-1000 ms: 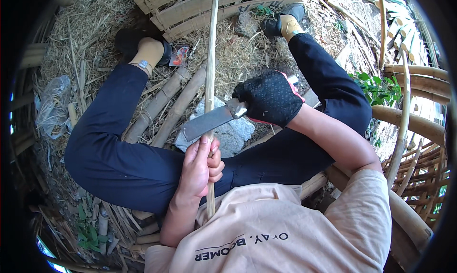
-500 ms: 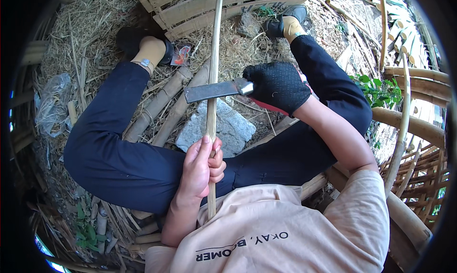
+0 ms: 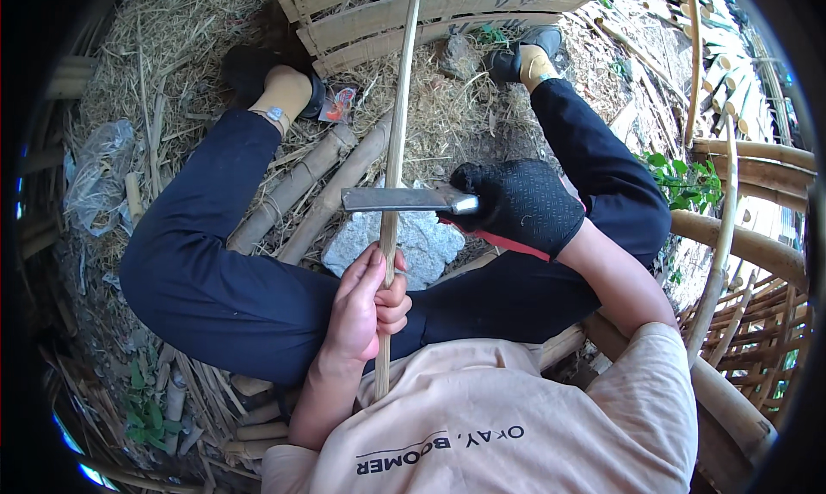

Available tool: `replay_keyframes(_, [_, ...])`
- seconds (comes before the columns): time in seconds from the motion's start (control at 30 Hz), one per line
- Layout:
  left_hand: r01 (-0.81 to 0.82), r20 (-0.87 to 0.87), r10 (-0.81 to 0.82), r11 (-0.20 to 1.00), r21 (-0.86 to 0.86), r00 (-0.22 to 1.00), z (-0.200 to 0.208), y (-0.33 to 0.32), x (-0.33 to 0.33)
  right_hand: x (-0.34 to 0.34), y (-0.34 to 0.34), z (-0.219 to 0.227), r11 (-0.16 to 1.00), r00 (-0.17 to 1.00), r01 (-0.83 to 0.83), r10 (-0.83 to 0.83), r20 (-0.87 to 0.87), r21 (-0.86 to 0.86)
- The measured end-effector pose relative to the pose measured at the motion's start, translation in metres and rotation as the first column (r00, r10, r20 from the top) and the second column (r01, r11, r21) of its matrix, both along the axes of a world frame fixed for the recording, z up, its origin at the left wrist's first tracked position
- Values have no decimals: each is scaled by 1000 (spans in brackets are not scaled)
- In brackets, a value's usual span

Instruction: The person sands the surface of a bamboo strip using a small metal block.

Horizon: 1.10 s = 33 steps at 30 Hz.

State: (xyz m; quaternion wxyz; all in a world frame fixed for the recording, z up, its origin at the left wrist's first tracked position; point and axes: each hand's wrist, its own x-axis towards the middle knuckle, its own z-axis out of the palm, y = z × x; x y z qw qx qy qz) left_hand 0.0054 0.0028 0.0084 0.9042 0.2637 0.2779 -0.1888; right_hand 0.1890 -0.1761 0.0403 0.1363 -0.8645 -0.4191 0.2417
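My bare left hand [image 3: 372,305] is wrapped round the lower part of a long, thin bamboo strip [image 3: 398,141], whose near end rests against my shirt. The strip runs away from me, upward past a wooden crate. My right hand [image 3: 525,206], in a black and red glove, grips a knife with a broad, dark, blunt-ended blade [image 3: 391,200]; its handle is hidden in the glove. The blade lies across the strip a little beyond my left fingers. Below them, between my legs, sits a rough grey-white stone [image 3: 413,253].
Two bamboo poles [image 3: 301,184] lie left of the stone on straw-strewn ground. A slatted wooden crate [image 3: 430,16] stands ahead. To the left is a clear plastic bag [image 3: 101,180]. Bent bamboo rails [image 3: 740,236], a woven basket [image 3: 761,339] and cut bamboo pieces [image 3: 731,72] are on the right.
My right hand has drawn the knife down the bamboo strip toward my left hand. The strip's far end leans slightly more to the right. My left hand keeps its grip.
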Motion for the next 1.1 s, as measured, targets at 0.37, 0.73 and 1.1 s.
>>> replay_keyframes(0.37, [27, -38, -24, 996, 86, 999, -8, -6, -1, -8, 9, -47, 999, 994, -44, 45, 95, -14])
replay_keyframes(0.73, [26, -80, -15, 989, 146, 997, -8, 1, -5, 29, 19, -55, 993, 978, 103, -91, 187, -55])
replay_keyframes(1.1, [-11, -29, 13, 998, 63, 999, -1, 8, -12, 38, 2, -44, 966, 965, 255, -257, 58, 41])
